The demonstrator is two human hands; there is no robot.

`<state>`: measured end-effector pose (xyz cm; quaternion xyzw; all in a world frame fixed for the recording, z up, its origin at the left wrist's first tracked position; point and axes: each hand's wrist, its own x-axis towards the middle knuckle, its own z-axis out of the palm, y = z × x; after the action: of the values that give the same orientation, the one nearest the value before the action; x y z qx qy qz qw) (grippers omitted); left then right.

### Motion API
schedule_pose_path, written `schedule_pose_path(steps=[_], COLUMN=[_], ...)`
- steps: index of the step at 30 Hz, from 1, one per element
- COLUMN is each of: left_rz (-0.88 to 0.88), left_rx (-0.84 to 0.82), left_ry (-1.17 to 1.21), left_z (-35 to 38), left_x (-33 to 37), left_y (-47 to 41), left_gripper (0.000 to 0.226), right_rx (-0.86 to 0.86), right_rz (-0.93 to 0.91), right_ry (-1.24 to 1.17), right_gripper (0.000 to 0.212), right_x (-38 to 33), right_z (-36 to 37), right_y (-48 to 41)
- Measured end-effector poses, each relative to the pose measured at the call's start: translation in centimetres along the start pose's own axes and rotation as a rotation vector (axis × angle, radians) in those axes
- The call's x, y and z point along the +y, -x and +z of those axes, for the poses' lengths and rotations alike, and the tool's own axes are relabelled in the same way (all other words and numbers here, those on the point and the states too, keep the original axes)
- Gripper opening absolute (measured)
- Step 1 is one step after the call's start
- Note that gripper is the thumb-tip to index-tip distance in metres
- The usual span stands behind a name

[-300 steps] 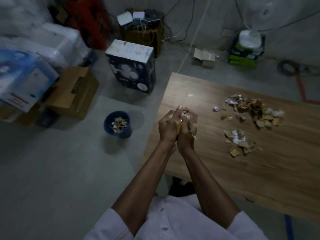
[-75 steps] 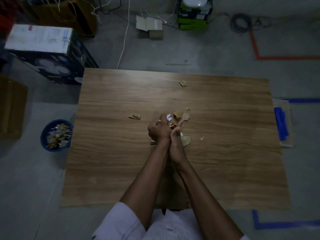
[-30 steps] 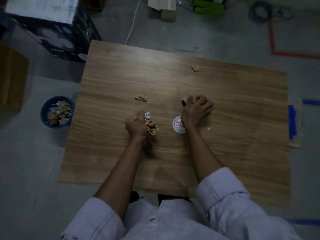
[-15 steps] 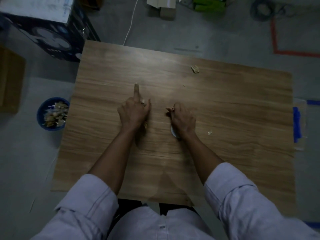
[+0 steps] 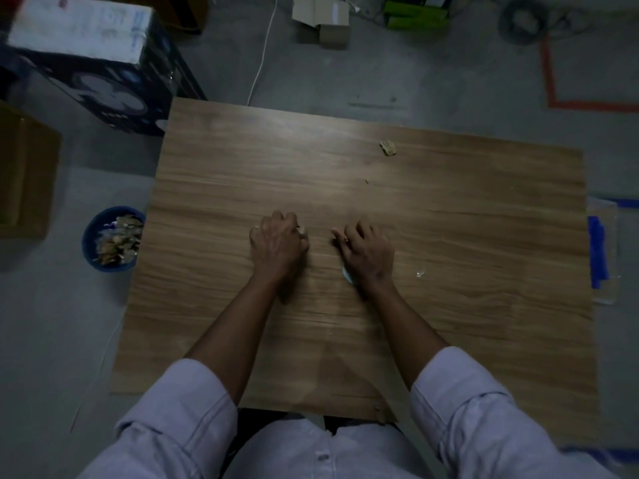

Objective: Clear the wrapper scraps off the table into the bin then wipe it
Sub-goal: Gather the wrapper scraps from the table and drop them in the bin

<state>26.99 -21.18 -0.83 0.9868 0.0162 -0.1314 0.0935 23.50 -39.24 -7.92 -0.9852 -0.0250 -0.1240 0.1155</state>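
My left hand (image 5: 278, 243) rests on the middle of the wooden table (image 5: 484, 323), fingers curled round a bunch of wrapper scraps; a pale bit (image 5: 303, 231) pokes out by the thumb. My right hand (image 5: 367, 252) lies beside it with curled fingers that seem to hold small scraps. It covers a round pale wrapper (image 5: 346, 275) under its wrist. One tan scrap (image 5: 388, 147) lies near the far edge. A clear crumb (image 5: 420, 274) sits to the right. The blue bin (image 5: 111, 239), holding several scraps, stands on the floor left of the table.
A dark printed box (image 5: 103, 70) stands at the table's far left corner and a brown carton (image 5: 24, 174) beyond the bin. A blue cloth (image 5: 598, 250) lies on a clear sheet on the floor to the right. Cables and small boxes line the back.
My left forefinger, stretched out half a second ago, has curled in over the scrap there. Both hands stay near the table's middle, apart since they split a second ago.
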Motion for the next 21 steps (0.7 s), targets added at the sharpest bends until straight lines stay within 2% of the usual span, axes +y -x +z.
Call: schedule_pose_path(steps=[4,6,7,11,13,16,18,21], left_rz=[0.013,-0.016,-0.043,-0.179,-0.186,-0.203,-0.243,-0.299], left_rx=[-0.012,-0.014,-0.01,0.075,0.08,0.08,0.07,0.057], left_ry=[0.017,0.124,0.219,0.483,0.567,0.645,0.705,0.81], left_z=[0.0,0.3,0.4,-0.3,-0.3,0.2,0.4,0.6], left_x=[-0.3,0.0,0.5,4.1,5.5,6.6,6.6,5.8], left_y=[-0.8,-1.1,-1.2,-1.8,-2.3,-2.9,-3.0,-2.8], left_gripper=[0.025,0.03,0.032,0.027,0.023,0.023,0.034,0.036], right_rx=[-0.014,-0.045,-0.053,-0.036,0.007,-0.118,-0.211,-0.266], right_rz=[-0.071,-0.041,0.025,0.505,0.606,0.636,0.573,0.476], right_ry=[-0.014,-0.079,-0.124,-0.23,-0.195,-0.151,-0.084,0.02], right_gripper=[0.047,0.049,0.048,0.043,0.045,0.049,0.052,0.047], right_x=[0.8,1.1,1.2,2.5,3.9,5.7,5.9,5.4], right_z=[0.2,0.0,-0.2,-1.5,-1.9,-1.2,-0.2,-0.5], right_y=[-1.3,-2.5,-3.3,-9.6,-13.1,-17.0,-17.8,-17.3])
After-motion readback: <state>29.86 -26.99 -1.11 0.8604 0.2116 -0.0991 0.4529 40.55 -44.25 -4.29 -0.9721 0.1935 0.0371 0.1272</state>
